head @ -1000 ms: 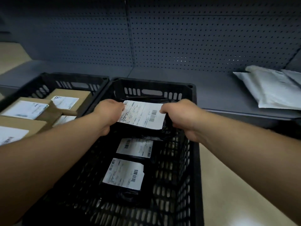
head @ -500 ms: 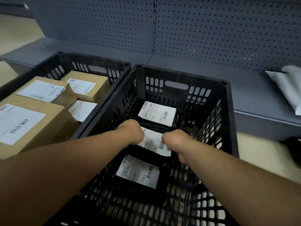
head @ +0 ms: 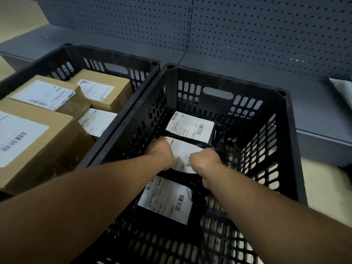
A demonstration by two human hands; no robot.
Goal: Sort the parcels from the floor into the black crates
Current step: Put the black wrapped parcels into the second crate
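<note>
Both hands, left point(head: 161, 154) and right point(head: 205, 161), are grasping a black parcel point(head: 182, 155) by its ends, lowering it flat inside the right crate point(head: 285, 119) between two others.

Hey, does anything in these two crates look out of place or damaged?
Nothing stands out. The left crate holds cardboard boxes, the right crate black labelled parcels. Left hand and right hand grip the middle parcel; no tears or spills show.

Two black crates point(head: 285, 119) on beige floor point(head: 322, 187); grey shelf point(head: 314, 111) behind.
</note>
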